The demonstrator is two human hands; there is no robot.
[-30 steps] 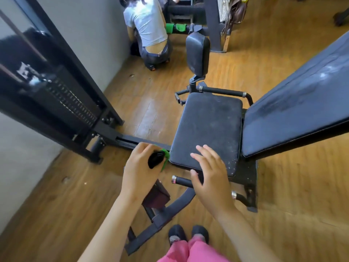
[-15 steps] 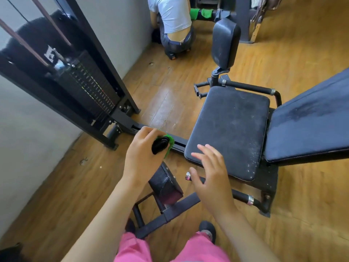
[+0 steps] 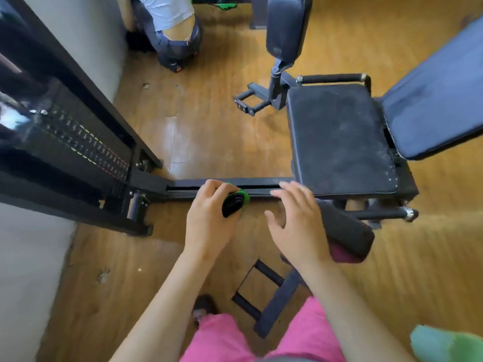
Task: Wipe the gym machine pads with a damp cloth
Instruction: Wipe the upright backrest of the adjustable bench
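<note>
My left hand is shut on a small black and green object, held above the machine's floor rail. My right hand hovers open beside it, fingers spread, holding nothing. The black seat pad of the gym machine lies up and to the right, dusty with white specks. Its dark blue back pad slopes up at the far right. A small leg pad sits just right of my right hand. Another upright pad stands at the far side of the seat.
A black weight stack frame fills the left side by the grey wall. A person crouches on the wooden floor at the top. A green cloth-like patch shows at the bottom right corner. Footrest bars lie near my pink-clad legs.
The view has swung left and down, so the seat now sits further right. Both hands kept their poses, the left still gripping the black and green object.
</note>
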